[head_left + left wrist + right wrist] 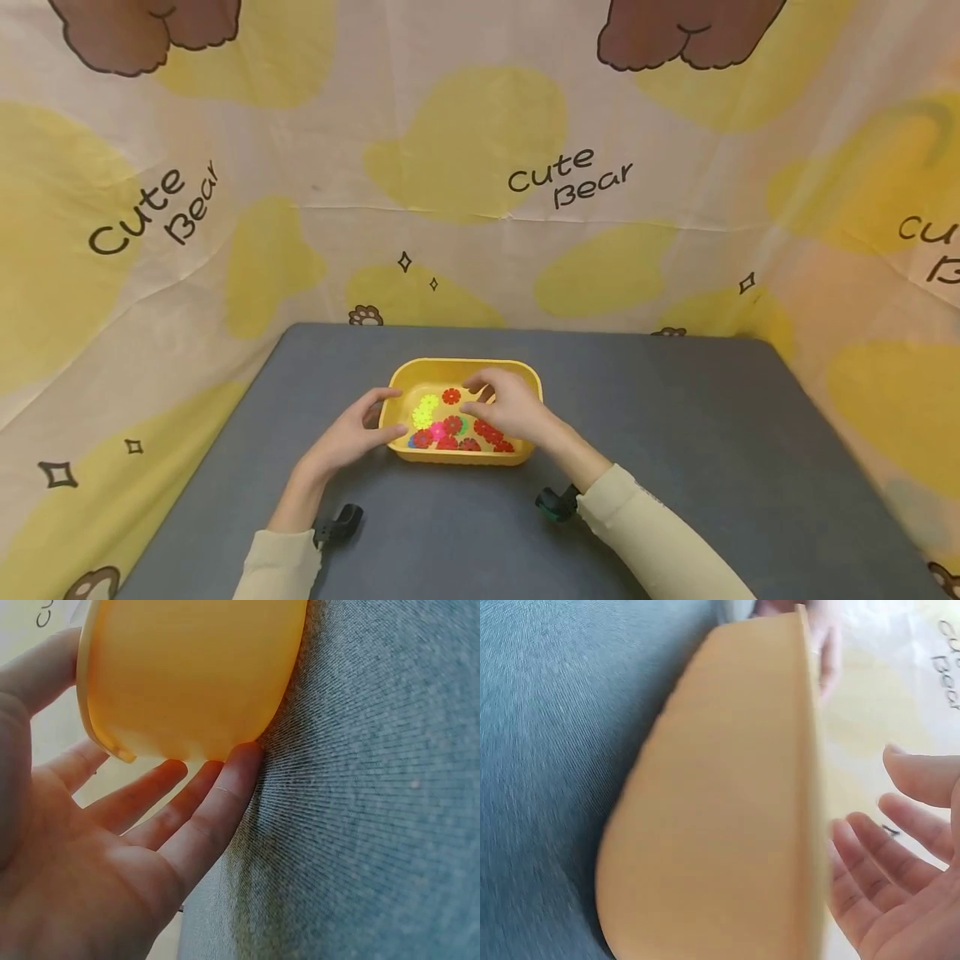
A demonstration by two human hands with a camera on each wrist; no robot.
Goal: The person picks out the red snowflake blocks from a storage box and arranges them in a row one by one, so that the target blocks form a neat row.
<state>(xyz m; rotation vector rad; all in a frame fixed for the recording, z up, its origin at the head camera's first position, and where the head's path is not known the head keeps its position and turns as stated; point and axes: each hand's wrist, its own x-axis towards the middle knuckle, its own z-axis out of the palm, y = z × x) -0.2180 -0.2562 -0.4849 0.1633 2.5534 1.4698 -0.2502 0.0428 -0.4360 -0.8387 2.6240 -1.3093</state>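
A yellow plastic tray (pixel 465 457) sits on the grey table, with several flower-shaped plastic discs (pixel 452 425) in red, yellow-green, pink, green and blue lying in it. My left hand (pixel 347 435) holds the tray's left end. Its thumb and index finger reach over the rim, while the other fingers touch the outer wall, as the left wrist view shows. Over the right part of the tray hovers my right hand (pixel 513 406), thumb and fingers apart and loosely bent. No disc shows in it in the right wrist view; the tray wall (pixel 720 795) hides the discs there.
The grey table (pixel 675 467) extends around the tray on all sides. Behind it and at both sides hangs a printed cloth (pixel 480 150) with yellow patches and lettering. A dark strap-on device (pixel 557 504) sits at each wrist.
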